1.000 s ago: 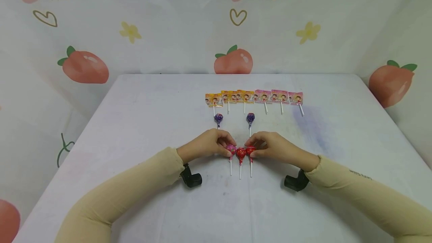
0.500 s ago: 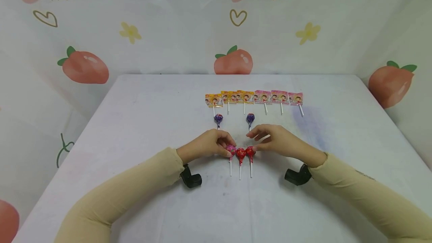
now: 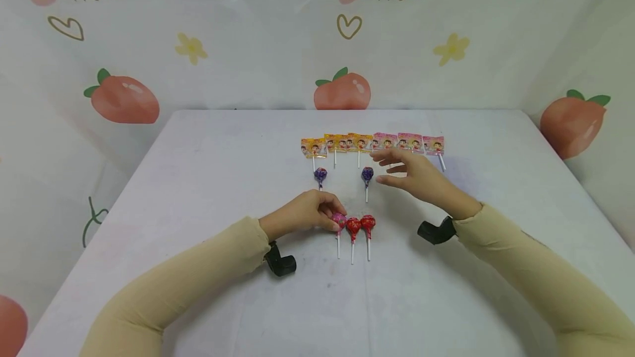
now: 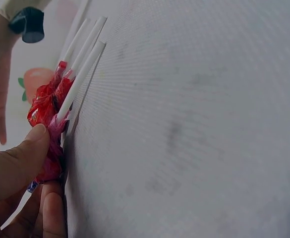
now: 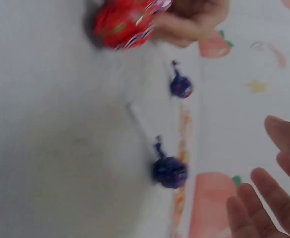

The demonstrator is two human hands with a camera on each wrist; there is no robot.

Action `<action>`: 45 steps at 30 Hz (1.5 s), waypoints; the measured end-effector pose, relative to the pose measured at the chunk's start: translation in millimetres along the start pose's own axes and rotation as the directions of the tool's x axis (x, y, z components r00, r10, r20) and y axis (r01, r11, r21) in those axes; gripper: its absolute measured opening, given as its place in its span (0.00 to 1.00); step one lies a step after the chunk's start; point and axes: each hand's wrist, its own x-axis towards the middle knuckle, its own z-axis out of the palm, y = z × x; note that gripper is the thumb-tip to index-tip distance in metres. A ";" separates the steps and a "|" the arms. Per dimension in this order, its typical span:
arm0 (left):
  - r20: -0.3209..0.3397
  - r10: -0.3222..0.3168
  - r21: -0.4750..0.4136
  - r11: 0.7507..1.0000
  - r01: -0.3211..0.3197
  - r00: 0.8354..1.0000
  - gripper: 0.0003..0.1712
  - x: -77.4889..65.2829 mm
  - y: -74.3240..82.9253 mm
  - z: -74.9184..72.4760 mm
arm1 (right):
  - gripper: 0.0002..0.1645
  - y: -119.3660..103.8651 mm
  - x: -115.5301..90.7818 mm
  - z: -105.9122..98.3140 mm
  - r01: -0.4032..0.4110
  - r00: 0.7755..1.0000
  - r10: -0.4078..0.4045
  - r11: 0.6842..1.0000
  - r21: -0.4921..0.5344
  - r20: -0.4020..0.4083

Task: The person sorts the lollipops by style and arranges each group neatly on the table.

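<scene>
My left hand [image 3: 310, 211] pinches a pink-wrapped lollipop [image 3: 339, 219] by its head, the white stick pointing toward me. Beside it lie two red lollipops, the middle one [image 3: 353, 226] and the right one [image 3: 368, 221], their sticks parallel. In the left wrist view, thumb and fingers close around the pink lollipop [image 4: 55, 124]. My right hand [image 3: 416, 175] is raised with fingers spread and nothing in them, just right of a purple lollipop [image 3: 367, 173]. A second purple lollipop [image 3: 321, 174] lies behind my left hand, its stick partly hidden.
A row of flat-packed lollipops runs along the back, yellow packets [image 3: 314, 147] on the left and pink ones [image 3: 434, 145] on the right, partly behind my right hand. The white table [image 3: 238, 142] ends at a peach-printed cloth [image 3: 273, 43].
My right hand has let go of the right red lollipop and moved up and away, to beside the right purple lollipop. My left hand has stayed on the pink lollipop.
</scene>
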 end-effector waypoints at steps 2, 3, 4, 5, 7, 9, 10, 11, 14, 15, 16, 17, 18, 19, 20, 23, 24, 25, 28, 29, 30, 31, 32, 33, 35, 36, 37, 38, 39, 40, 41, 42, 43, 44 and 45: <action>0.001 -0.006 -0.005 1.000 0.006 1.000 0.16 -0.4 0.5 -0.2 | 0.30 6.8 5.8 2.3 -0.005 1.000 0.005 1.000 0.011 -0.003; 0.002 -0.007 -0.007 1.000 0.007 1.000 0.16 -0.5 0.6 -0.3 | 0.30 10.3 8.7 3.5 -0.013 1.000 0.013 1.000 0.024 0.000; 0.003 -0.007 -0.007 1.000 0.007 1.000 0.15 -0.6 0.7 -0.5 | 0.31 13.6 11.5 4.8 -0.024 1.000 0.024 0.999 0.033 0.006; 0.004 -0.006 -0.005 1.000 0.006 1.000 0.15 -0.7 0.8 -0.7 | 0.31 16.5 14.3 6.1 -0.033 0.999 0.032 0.999 0.041 0.012; 0.007 -0.004 0.001 1.000 0.004 1.000 0.15 -0.6 0.9 -1.1 | 0.32 22.3 20.4 9.2 -0.053 0.998 0.051 0.997 0.058 0.030; 0.009 -0.004 0.010 1.000 0.003 1.000 0.15 -0.7 1.1 -1.5 | 0.32 26.6 26.1 12.7 -0.077 0.996 0.074 0.994 0.071 0.052; 0.010 -0.004 0.013 1.000 0.004 1.000 0.15 -0.7 1.1 -1.7 | 0.31 28.5 28.9 14.6 -0.088 0.994 0.083 0.994 0.072 0.064; 0.010 -0.004 0.015 1.000 0.004 1.000 0.15 -0.7 1.2 -1.7 | 0.31 30.1 31.8 16.5 -0.097 0.993 0.092 0.992 0.076 0.075; 0.012 -0.003 0.017 1.000 0.003 1.000 0.15 -0.7 1.4 -1.8 | 0.30 32.2 38.5 21.8 -0.136 0.986 0.129 0.989 0.061 0.102; 0.012 -0.004 0.014 1.000 0.003 1.000 0.15 -0.6 1.3 -1.7 | 0.29 32.6 40.3 23.3 -0.146 0.984 0.140 0.988 0.050 0.107; 0.012 -0.003 0.012 1.000 0.002 1.000 0.15 -0.6 1.5 -1.6 | 0.28 32.7 41.8 24.7 -0.158 0.982 0.153 0.986 0.045 0.108; 0.012 -0.003 0.008 1.000 0.003 1.000 0.15 -0.6 1.6 -1.5 | 0.28 32.5 43.1 25.7 -0.168 0.981 0.164 0.985 0.032 0.107; 0.012 -0.003 0.006 1.000 0.003 1.000 0.15 -0.6 1.8 -1.3 | 0.27 32.2 44.1 26.5 -0.174 0.980 0.171 0.985 0.014 0.106; 0.012 -0.003 0.003 1.000 0.003 1.000 0.16 -0.7 1.9 -1.3 | 0.26 32.0 45.0 27.3 -0.177 0.979 0.176 0.984 -0.003 0.106; 0.012 -0.005 0.002 1.000 0.005 1.000 0.16 -0.8 2.0 -1.3 | 0.24 31.6 45.7 27.7 -0.180 0.978 0.180 0.984 -0.016 0.103; 0.013 -0.009 0.001 1.000 0.009 1.000 0.16 -1.5 2.7 -1.3 | 0.21 29.9 47.3 28.4 -0.183 0.977 0.188 0.981 -0.058 0.101; 0.013 -0.010 0.002 1.000 0.010 1.000 0.16 -1.7 2.8 -1.3 | 0.20 29.4 47.8 28.5 -0.183 0.976 0.190 0.981 -0.070 0.103; 0.014 -0.011 0.002 1.000 0.011 1.000 0.16 -1.8 2.8 -1.4 | 0.20 29.1 48.3 28.4 -0.186 0.975 0.193 0.980 -0.077 0.105; 0.016 -0.014 0.001 1.000 0.014 1.000 0.15 -2.2 2.4 -1.3 | 0.18 28.6 49.6 28.0 -0.202 0.971 0.211 0.975 -0.091 0.110; 0.017 -0.015 0.002 1.000 0.015 1.000 0.15 -2.2 2.2 -1.3 | 0.18 28.4 49.7 27.7 -0.203 0.971 0.213 0.975 -0.095 0.112; 0.017 -0.016 0.002 1.000 0.016 1.000 0.15 -2.3 2.2 -1.3 | 0.18 28.4 49.8 27.2 -0.204 0.970 0.214 0.974 -0.100 0.113; 0.018 -0.017 0.002 1.000 0.017 1.000 0.15 -2.3 2.0 -1.3 | 0.18 27.9 49.7 26.5 -0.203 0.970 0.215 0.974 -0.103 0.114; 0.018 -0.019 0.003 1.000 0.018 1.000 0.15 -2.2 2.0 -1.4 | 0.18 27.5 49.5 25.4 -0.209 0.969 0.220 0.972 -0.105 0.113; 0.019 -0.020 0.003 1.000 0.020 1.000 0.15 -2.2 2.2 -1.4 | 0.18 26.9 49.1 24.0 -0.211 0.969 0.223 0.972 -0.107 0.110; 0.019 -0.021 0.004 1.000 0.020 1.000 0.15 -2.2 2.2 -1.6 | 0.19 24.7 47.4 19.8 -0.208 0.970 0.219 0.972 -0.112 0.103; 0.018 -0.021 0.002 1.000 0.021 1.000 0.15 -2.2 2.4 -1.6 | 0.19 23.4 46.6 17.2 -0.206 0.972 0.216 0.973 -0.109 0.095; 0.017 -0.021 0.002 1.000 0.021 1.000 0.15 -2.3 2.5 -1.7 | 0.19 21.5 45.5 14.3 -0.204 0.973 0.213 0.974 -0.103 0.086; 0.016 -0.021 0.003 1.000 0.021 1.000 0.15 -2.4 2.8 -1.7 | 0.19 19.8 44.4 11.3 -0.203 0.974 0.210 0.975 -0.091 0.080; 0.015 -0.021 0.003 1.000 0.021 1.000 0.15 -2.6 3.1 -1.7 | 0.19 17.8 43.2 8.0 -0.196 0.977 0.202 0.977 -0.084 0.069; 0.014 -0.022 0.003 1.000 0.022 1.000 0.15 -2.8 3.4 -1.6 | 0.19 15.8 41.9 4.6 -0.193 0.979 0.198 0.978 -0.077 0.057; 0.012 -0.023 0.003 1.000 0.023 1.000 0.15 -3.0 3.7 -1.6 | 0.19 13.7 40.7 1.2 -0.191 0.980 0.194 0.979 -0.065 0.044; 0.012 -0.023 0.002 1.000 0.023 1.000 0.15 -3.2 4.0 -1.5 | 0.19 11.5 39.1 -2.2 -0.192 0.980 0.194 0.980 -0.053 0.035; 0.012 -0.024 0.002 1.000 0.024 1.000 0.15 -3.2 4.2 -1.5 | 0.19 9.4 37.3 -5.6 -0.197 0.980 0.198 0.979 -0.044 0.022; 0.012 -0.024 0.002 1.000 0.024 1.000 0.15 -3.3 4.4 -1.4 | 0.19 7.3 35.3 -8.8 -0.199 0.980 0.200 0.979 -0.035 0.016; 0.011 -0.025 0.001 1.000 0.025 1.000 0.15 -3.2 4.5 -1.4 | 0.20 5.0 32.9 -12.0 -0.202 0.979 0.202 0.979 -0.029 0.009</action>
